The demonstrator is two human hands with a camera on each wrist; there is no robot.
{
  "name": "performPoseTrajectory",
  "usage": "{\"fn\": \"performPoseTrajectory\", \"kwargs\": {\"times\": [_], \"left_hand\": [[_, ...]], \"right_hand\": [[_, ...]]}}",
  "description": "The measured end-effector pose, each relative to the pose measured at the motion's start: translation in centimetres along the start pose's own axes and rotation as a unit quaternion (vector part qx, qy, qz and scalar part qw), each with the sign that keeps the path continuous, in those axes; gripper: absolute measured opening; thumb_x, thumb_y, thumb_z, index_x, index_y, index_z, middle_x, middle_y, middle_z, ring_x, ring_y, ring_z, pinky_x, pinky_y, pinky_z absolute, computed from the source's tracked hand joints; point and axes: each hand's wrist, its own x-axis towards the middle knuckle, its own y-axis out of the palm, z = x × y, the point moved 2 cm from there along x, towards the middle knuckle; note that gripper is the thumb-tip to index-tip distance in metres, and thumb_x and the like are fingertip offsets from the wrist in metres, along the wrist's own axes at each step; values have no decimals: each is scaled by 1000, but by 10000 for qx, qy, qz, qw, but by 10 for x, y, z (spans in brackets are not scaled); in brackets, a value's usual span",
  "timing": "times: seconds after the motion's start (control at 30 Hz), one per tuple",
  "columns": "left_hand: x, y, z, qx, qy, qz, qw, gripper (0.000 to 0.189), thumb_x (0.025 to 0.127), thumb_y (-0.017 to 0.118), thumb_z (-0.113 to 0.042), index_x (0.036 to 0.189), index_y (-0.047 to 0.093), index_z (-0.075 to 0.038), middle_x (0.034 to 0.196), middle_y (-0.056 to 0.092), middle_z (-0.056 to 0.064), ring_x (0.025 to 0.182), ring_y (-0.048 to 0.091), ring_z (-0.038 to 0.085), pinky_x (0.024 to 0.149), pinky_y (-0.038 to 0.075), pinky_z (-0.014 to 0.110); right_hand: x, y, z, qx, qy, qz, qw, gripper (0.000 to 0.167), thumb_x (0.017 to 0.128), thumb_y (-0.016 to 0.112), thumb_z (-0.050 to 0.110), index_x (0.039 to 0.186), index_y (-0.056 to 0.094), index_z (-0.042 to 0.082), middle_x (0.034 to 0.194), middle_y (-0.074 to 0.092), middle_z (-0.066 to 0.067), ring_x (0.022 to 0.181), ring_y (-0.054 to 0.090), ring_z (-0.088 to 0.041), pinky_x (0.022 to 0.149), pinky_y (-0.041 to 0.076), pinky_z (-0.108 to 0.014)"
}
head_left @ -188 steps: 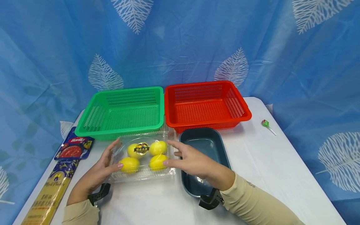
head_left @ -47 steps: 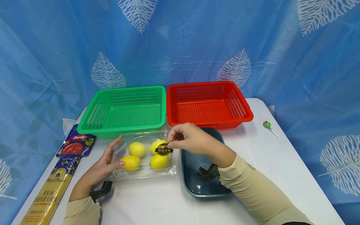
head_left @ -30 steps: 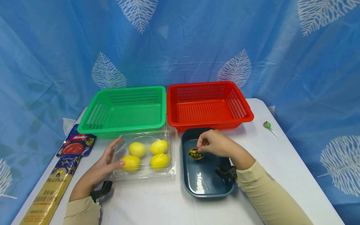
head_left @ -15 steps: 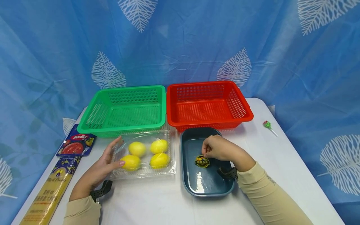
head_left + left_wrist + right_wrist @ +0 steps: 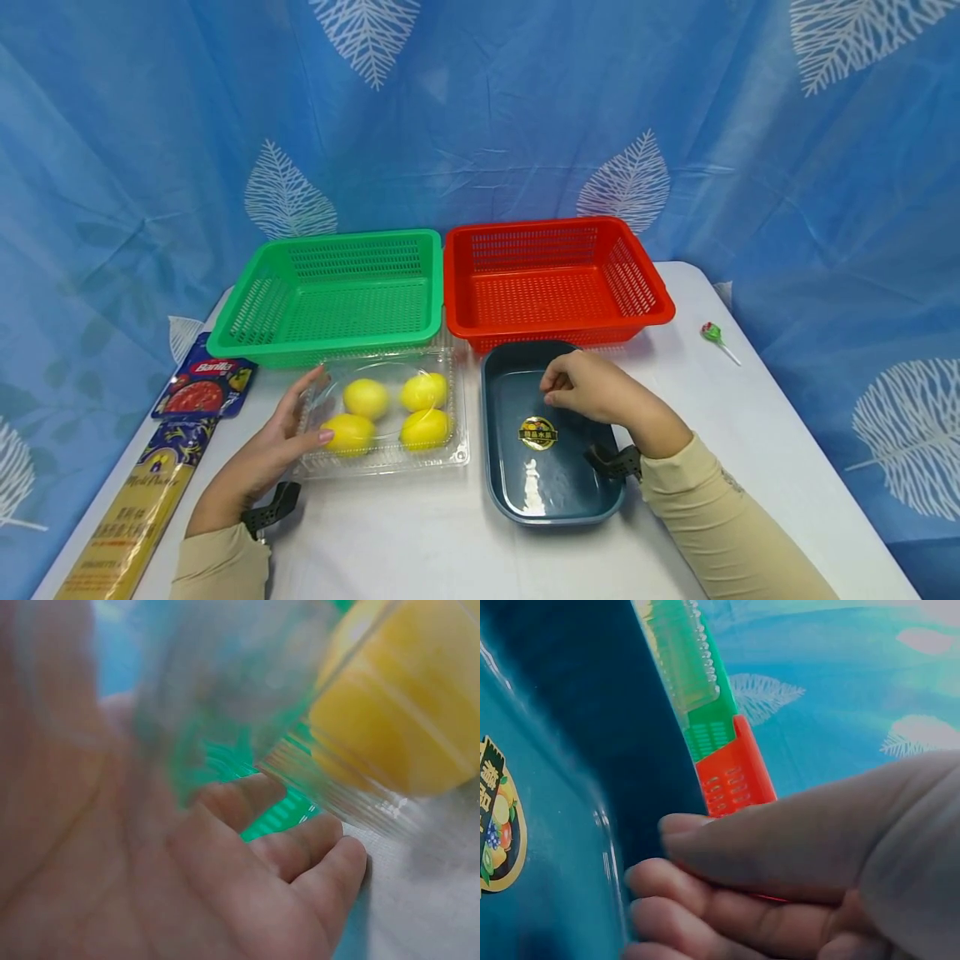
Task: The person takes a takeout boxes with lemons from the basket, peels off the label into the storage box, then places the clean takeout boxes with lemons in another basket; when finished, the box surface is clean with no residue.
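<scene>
Released since the preceding frame, the round label [image 5: 537, 433] now lies on the floor of the dark tray [image 5: 555, 483], lower centre of the frame. Lower left: a yellow pasta packet [image 5: 123, 517]. Right of it, the left hand [image 5: 262, 454], fingers spread apart and touching the left end of a clear box [image 5: 393, 417] containing four lemons [image 5: 425, 428]. Over the tray, the right hand [image 5: 592, 387], fingers curled together, apart from the label. Far right: a lollipop [image 5: 712, 333].

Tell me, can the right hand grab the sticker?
Yes, I think so: the right hand looks free and hangs over the tray, and nothing covers the sticker lying in it.
</scene>
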Motion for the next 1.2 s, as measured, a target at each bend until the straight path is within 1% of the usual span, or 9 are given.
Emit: {"fn": "performPoseTrajectory", "kwargs": {"times": [0.1, 0.23, 0.33, 0.4, 0.53, 0.6, 0.8, 1.03, 1.2], "left_hand": [[0, 0, 2, -12, 41, 10, 10000, 96, 101, 68, -9, 171, 5, -28, 174, -8, 13, 151, -22, 49, 100, -2, 90], [-1, 1, 3, -81, 129, 62, 9999, 94, 102, 66, -7, 171, 6, -28, 174, -8, 13, 151, -24, 48, 100, -4, 90], [-1, 1, 2, -132, 143, 69, 9998, 94, 102, 66, -7, 171, 6, -28, 174, -7, 13, 151, -24, 46, 100, -4, 89], [-1, 1, 1, -150, 125, 73, 9998, 93, 102, 66, -8, 171, 6, -29, 174, -7, 13, 152, -24, 46, 101, -4, 89], [-1, 1, 0, -127, 114, 94, 9998, 93, 103, 65, -8, 171, 5, -30, 174, -8, 13, 152, -23, 46, 102, -2, 89], [-1, 1, -1, -104, 108, 86, 9999, 93, 103, 65, -8, 171, 5, -29, 174, -7, 13, 152, -23, 47, 102, -2, 89], [0, 0, 1, -49, 67, 42, 10000, 94, 102, 66, -9, 171, 5, -27, 174, -7, 14, 152, -22, 48, 102, -2, 89], [0, 0, 2, -14, 4, 40, 10000, 94, 102, 66, -11, 171, 5, -30, 174, -8, 13, 152, -21, 50, 101, 0, 89], [0, -1, 2, -28, -17, 34, 10000, 94, 102, 66, -11, 171, 5, -31, 174, -8, 13, 151, -22, 49, 101, 0, 89]], "right_hand": [[-1, -2, -4, 311, -46, -192, 9993, 6, 95, 78, 6, 101, 76, 4, 87, 70, 1, 79, 65, -19, 72, 58, -35], [-2, -6, -10, 1035, 13, -467, 9935, 10, 98, 76, 12, 103, 76, 4, 90, 70, -4, 75, 67, -23, 73, 60, -41], [-4, -8, -16, 1769, 129, -759, 9812, 17, 99, 76, 15, 108, 75, 0, 93, 70, -13, 76, 68, -30, 76, 61, -45], [-4, -8, -21, 2264, 186, -1005, 9687, 21, 100, 75, 15, 110, 73, -4, 97, 71, -21, 80, 68, -37, 77, 61, -44], [-5, -9, -32, 3212, 243, -1446, 9356, 29, 102, 71, 12, 114, 68, -15, 102, 71, -25, 88, 67, -42, 75, 61, -34], [-4, -10, -36, 3664, 263, -1591, 9164, 28, 104, 68, 11, 112, 67, -16, 101, 71, -23, 87, 67, -37, 74, 61, -32], [-4, -10, -47, 4952, 321, -1708, 8512, 17, 106, 65, 9, 102, 69, -6, 94, 70, -16, 78, 64, -21, 69, 58, -27], [-6, -10, -59, 5741, 414, -1990, 7931, 20, 109, 61, 13, 100, 70, -3, 88, 69, -8, 77, 59, -18, 67, 53, -25], [-6, -10, -65, 6383, 834, -2146, 7345, 21, 109, 62, 18, 92, 67, 5, 85, 64, -5, 77, 56, -17, 68, 48, -25]]}}
